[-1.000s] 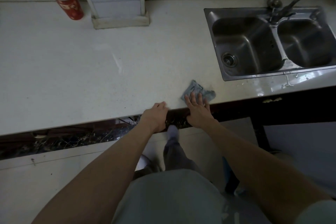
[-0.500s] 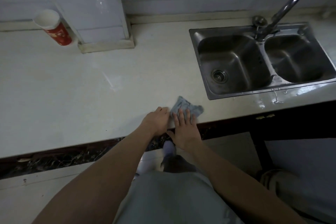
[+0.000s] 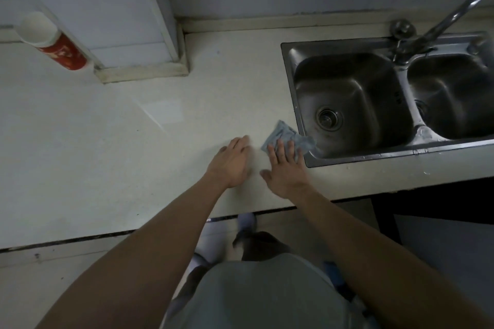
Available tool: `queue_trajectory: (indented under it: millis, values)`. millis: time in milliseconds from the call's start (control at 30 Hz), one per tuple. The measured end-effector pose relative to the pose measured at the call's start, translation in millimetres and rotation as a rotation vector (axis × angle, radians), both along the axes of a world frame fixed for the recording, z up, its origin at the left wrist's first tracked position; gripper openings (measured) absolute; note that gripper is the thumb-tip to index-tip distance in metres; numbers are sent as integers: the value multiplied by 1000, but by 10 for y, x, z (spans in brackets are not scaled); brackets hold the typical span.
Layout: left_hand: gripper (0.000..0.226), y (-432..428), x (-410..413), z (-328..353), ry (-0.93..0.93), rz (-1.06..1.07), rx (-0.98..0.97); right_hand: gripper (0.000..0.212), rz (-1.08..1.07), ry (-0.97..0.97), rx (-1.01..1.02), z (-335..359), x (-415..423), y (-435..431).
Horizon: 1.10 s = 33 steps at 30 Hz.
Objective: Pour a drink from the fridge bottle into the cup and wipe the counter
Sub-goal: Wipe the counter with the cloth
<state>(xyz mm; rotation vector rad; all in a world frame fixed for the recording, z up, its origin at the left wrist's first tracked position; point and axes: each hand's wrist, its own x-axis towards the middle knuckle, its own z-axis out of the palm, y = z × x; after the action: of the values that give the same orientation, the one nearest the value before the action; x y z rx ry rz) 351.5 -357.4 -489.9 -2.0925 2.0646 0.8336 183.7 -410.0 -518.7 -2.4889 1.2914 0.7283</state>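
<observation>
Counter (image 3: 107, 155) with cloth (image 3: 287, 136), cup (image 3: 53, 43)

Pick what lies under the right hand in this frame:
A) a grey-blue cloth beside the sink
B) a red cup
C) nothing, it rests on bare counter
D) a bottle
A: the right hand lies flat with its fingers on the grey-blue cloth, pressed to the counter at the sink rim.

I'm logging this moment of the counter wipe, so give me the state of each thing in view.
Cloth: crumpled, pressed flat on counter beside the sink.
Right hand: open, fingers on cloth.
Left hand: open, empty.
Cup: upright, contents unclear.
Sink: no dishes.
Faucet: no water running.
</observation>
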Motion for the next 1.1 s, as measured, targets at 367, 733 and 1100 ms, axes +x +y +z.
queue_trajectory:
  millis: [367, 733, 1100]
  values:
    - [51, -628, 517, -65, -12, 200, -40, 85, 131, 22, 44, -32, 720, -1751]
    - [55, -746, 691, -67, 132, 248, 139, 87, 195, -24, 9, -70, 1525, -2991]
    - [55, -731, 694, 49, 135, 221, 104, 89, 42, -73, 114, -41, 2102, -3077]
